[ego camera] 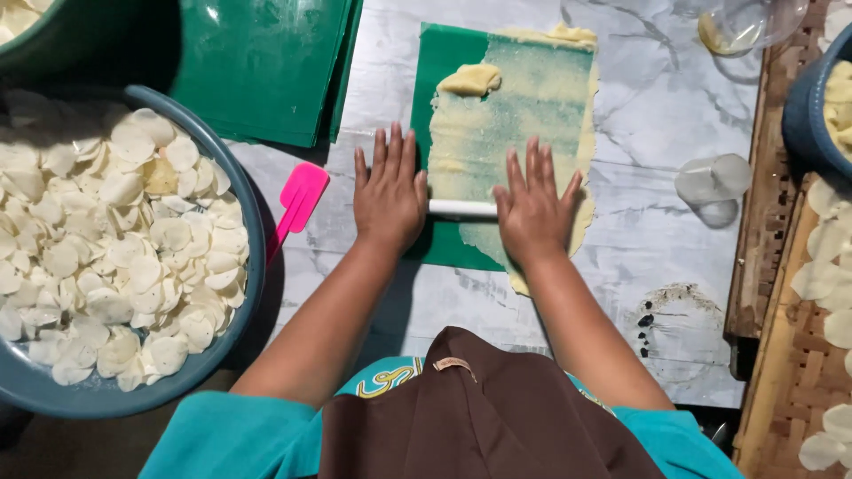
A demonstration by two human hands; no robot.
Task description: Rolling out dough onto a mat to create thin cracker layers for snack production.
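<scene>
A thin sheet of pale yellow dough (532,98) lies spread over a green plastic mat (448,62) on the marble-patterned table. A small lump of dough (470,80) sits near the mat's upper left. Across the lower part of the mat lies a white rolling pin (461,208). My left hand (388,191) presses flat on its left end, fingers stretched forward. My right hand (532,208) presses flat on its right end, over the dough. Both palms cover most of the pin; only its middle shows.
A large blue basin (240,191) full of several thin white dough discs sits at left. A pink spatula (297,200) lies beside it. Folded green mats (257,62) lie at the back. A clear cup (714,182), a glass bowl (745,22) and woven trays (799,355) with discs stand at right.
</scene>
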